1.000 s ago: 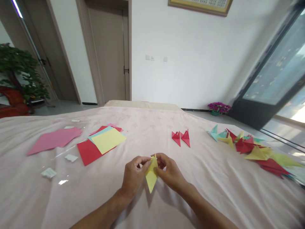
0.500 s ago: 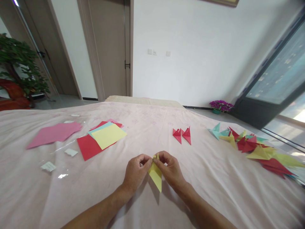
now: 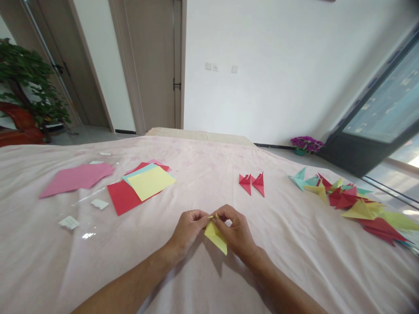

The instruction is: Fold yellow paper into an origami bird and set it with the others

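Note:
A yellow folded paper crane [image 3: 216, 237] is held between my two hands above the cloth, its broad pointed part hanging down to the right. My left hand [image 3: 188, 229] pinches its upper left tip between thumb and forefinger. With thumb and fingers, my right hand [image 3: 236, 229] grips the upper right part; the fingertips hide some of the folds there. Beyond my hands, two red folded paper cranes [image 3: 251, 184] lie side by side on the cloth.
Loose coloured sheets [image 3: 151, 183] and a pink paper stack [image 3: 77, 178] lie left, near clear plastic wrapping [image 3: 88, 218] with white labels. A heap of red, yellow and teal folded cranes [image 3: 363, 209] spreads at the right. A pink patterned cloth [image 3: 196, 174] covers the surface.
The yellow paper has tilted, its lower point swinging to the right. Both hands stay pinched at its top, my left moving to the tip. The whole view has shifted slightly.

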A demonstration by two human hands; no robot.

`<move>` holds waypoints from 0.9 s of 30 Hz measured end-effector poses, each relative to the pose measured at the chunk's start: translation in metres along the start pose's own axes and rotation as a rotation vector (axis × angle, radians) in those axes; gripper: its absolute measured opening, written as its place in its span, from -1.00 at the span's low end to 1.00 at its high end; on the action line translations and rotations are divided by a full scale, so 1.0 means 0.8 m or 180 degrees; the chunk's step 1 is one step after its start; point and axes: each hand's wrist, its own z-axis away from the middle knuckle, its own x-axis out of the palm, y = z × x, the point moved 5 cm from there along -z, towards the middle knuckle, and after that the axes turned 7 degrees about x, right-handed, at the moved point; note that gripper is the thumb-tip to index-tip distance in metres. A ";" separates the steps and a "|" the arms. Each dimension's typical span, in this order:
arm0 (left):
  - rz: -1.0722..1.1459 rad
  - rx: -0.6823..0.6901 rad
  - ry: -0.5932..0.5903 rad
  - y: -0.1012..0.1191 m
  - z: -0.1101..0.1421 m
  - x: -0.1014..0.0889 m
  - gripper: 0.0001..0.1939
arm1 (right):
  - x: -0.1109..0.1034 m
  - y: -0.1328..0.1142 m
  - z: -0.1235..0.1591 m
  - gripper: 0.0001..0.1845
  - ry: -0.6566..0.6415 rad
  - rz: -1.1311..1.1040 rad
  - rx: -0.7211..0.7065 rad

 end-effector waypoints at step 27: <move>-0.1539 0.1184 0.0068 0.020 0.014 -0.001 -0.86 | 0.009 0.030 0.001 -0.79 -0.0374 -0.0589 0.0890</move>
